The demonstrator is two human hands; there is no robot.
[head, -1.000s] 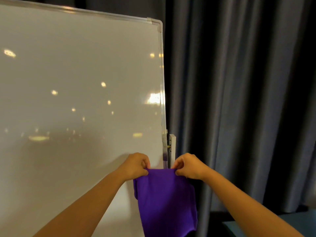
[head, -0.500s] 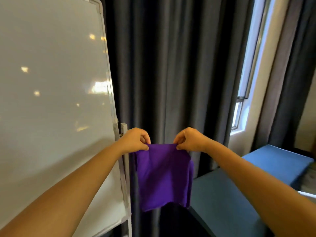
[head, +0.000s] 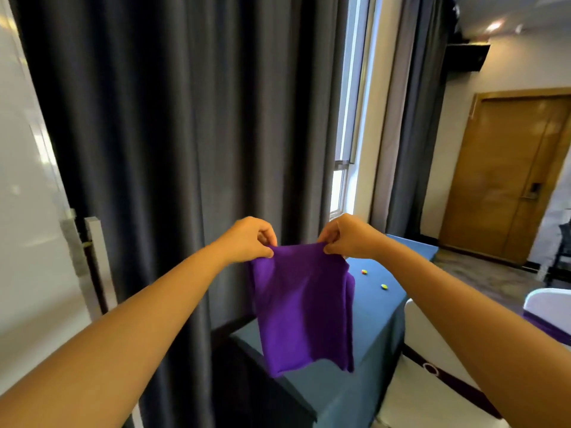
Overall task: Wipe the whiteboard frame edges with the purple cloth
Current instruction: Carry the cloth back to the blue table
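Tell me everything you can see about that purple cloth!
The purple cloth is plain, deep violet and soft-looking, like a microfibre towel. It hangs down loosely with gentle folds, seemingly doubled over, its bottom edge uneven. The left hand and right hand each pinch a top corner, holding it up in the air. Nothing else touches it; it hangs in front of a dark curtain and blue table.

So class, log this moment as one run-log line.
left hand: pinching cloth corner | right hand: pinching other corner | cloth: hanging, off whiteboard | table: behind cloth
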